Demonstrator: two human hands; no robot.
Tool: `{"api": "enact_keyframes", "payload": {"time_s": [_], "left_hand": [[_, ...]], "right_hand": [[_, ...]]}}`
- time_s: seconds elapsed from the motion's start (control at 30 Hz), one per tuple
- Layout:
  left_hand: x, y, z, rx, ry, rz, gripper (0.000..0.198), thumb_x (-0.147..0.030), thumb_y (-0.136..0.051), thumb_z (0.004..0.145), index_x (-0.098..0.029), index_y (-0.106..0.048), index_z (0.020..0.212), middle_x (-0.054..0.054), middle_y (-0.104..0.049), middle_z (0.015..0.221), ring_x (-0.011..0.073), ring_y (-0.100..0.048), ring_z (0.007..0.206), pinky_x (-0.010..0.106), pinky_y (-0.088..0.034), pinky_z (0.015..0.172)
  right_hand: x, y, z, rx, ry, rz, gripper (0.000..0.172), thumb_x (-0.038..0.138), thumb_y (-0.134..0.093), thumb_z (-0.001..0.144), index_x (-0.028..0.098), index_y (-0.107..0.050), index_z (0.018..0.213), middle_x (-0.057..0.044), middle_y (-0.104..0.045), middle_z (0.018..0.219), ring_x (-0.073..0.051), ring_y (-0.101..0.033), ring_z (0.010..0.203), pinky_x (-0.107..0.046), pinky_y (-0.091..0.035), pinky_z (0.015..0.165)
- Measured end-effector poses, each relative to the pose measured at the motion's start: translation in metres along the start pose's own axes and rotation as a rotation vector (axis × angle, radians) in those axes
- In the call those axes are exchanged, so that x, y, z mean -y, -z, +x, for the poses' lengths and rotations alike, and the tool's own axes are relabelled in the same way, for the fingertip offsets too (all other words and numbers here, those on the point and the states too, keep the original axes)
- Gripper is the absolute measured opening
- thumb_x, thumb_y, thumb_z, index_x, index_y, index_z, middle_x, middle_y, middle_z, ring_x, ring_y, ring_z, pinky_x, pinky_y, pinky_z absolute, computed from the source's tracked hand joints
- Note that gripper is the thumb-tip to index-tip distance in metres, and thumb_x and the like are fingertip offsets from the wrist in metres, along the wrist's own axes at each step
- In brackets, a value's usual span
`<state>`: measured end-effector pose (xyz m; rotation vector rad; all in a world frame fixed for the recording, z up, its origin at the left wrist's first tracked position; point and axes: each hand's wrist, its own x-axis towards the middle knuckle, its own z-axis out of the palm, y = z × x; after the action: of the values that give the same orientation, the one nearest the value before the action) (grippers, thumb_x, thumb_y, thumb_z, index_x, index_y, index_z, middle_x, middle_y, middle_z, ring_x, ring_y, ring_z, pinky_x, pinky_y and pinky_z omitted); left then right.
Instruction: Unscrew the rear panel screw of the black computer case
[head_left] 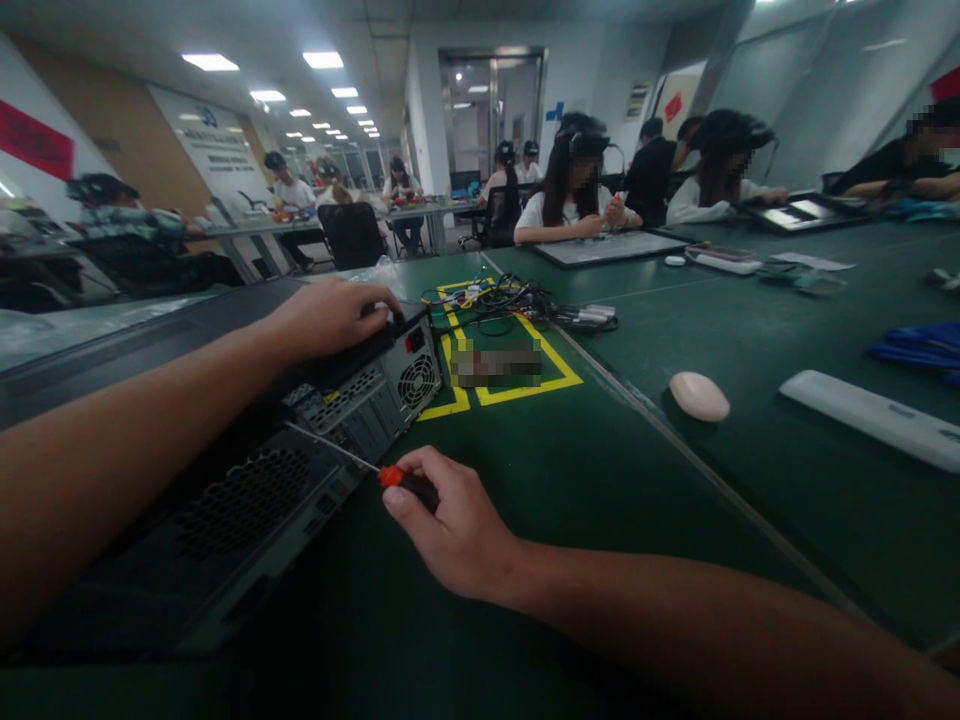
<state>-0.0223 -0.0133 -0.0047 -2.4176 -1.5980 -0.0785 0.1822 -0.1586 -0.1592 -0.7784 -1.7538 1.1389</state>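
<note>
A black and grey desktop computer case (pixel 255 500) lies at the left, its rear side with fan grille and ports turned toward the right. My left hand (pixel 337 318) rests on top of the case near its far corner, fingers laid over the edge and holding nothing. In my right hand (pixel 457 515) is a screwdriver (pixel 390 476) with a red and black handle. Its long metal shaft points left to the case. The tip reaches a dark area by the expansion slots, and I cannot tell whether it touches a screw.
Tangled cables (pixel 525 300) lie beyond the case, by yellow tape markings (pixel 529 395) on the green table (pixel 600 520). A pale computer mouse (pixel 699 396), a long white device (pixel 870 415) and blue cloth (pixel 919 348) are at the right. Several people sit across the table and farther back.
</note>
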Motion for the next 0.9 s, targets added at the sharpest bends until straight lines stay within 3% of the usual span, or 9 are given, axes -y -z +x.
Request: {"api": "enact_keyframes", "payload": {"time_s": [0.2, 0.33, 0.5, 0.63, 0.9], "left_hand": [[0.0021, -0.0030, 0.0015, -0.014, -0.013, 0.010, 0.049, -0.037, -0.044, 0.105, -0.019, -0.080, 0.133, 0.009, -0.078, 0.093, 0.0215, -0.060, 0.074, 0.034, -0.042, 0.078], [0.0068, -0.0079, 0.0048, -0.035, 0.009, 0.039, 0.052, -0.041, -0.043, 0.102, -0.024, -0.082, 0.132, 0.007, -0.078, 0.087, 0.0248, -0.067, 0.076, 0.035, -0.047, 0.079], [0.0095, -0.0100, 0.0063, -0.048, 0.001, 0.041, 0.055, -0.043, -0.042, 0.101, -0.025, -0.083, 0.134, 0.008, -0.080, 0.089, 0.0271, -0.071, 0.079, 0.037, -0.050, 0.083], [0.0087, -0.0089, 0.0054, -0.039, -0.001, 0.048, 0.054, -0.043, -0.042, 0.102, -0.024, -0.082, 0.134, 0.009, -0.079, 0.088, 0.0269, -0.069, 0.077, 0.036, -0.047, 0.079], [0.0013, -0.0003, 0.0012, 0.008, 0.001, 0.005, 0.051, -0.036, -0.043, 0.104, -0.017, -0.079, 0.135, 0.009, -0.074, 0.086, 0.0213, -0.055, 0.070, 0.035, -0.038, 0.076]], "right_hand": [[0.0003, 0.0016, 0.0010, -0.004, 0.068, -0.070, 0.017, 0.034, -0.061, 0.107, 0.020, -0.071, 0.104, -0.002, -0.069, 0.092, -0.019, -0.065, 0.084, -0.035, -0.053, 0.083], [-0.0020, 0.0000, 0.0016, -0.005, 0.083, -0.103, 0.022, 0.034, -0.057, 0.110, 0.021, -0.071, 0.101, -0.003, -0.070, 0.091, -0.019, -0.066, 0.086, -0.036, -0.054, 0.085], [0.0023, 0.0003, -0.0003, 0.005, 0.007, -0.045, 0.020, 0.038, -0.070, 0.101, 0.023, -0.067, 0.114, -0.001, -0.073, 0.096, -0.020, -0.068, 0.085, -0.035, -0.055, 0.079], [0.0047, 0.0008, -0.0002, 0.002, -0.024, -0.047, 0.022, 0.031, -0.075, 0.093, 0.025, -0.060, 0.108, 0.001, -0.070, 0.093, -0.020, -0.067, 0.084, -0.035, -0.055, 0.079], [0.0017, 0.0003, 0.0003, 0.005, -0.014, -0.037, 0.014, 0.030, -0.069, 0.097, 0.025, -0.059, 0.105, 0.000, -0.068, 0.094, -0.020, -0.066, 0.086, -0.038, -0.056, 0.084]]}}
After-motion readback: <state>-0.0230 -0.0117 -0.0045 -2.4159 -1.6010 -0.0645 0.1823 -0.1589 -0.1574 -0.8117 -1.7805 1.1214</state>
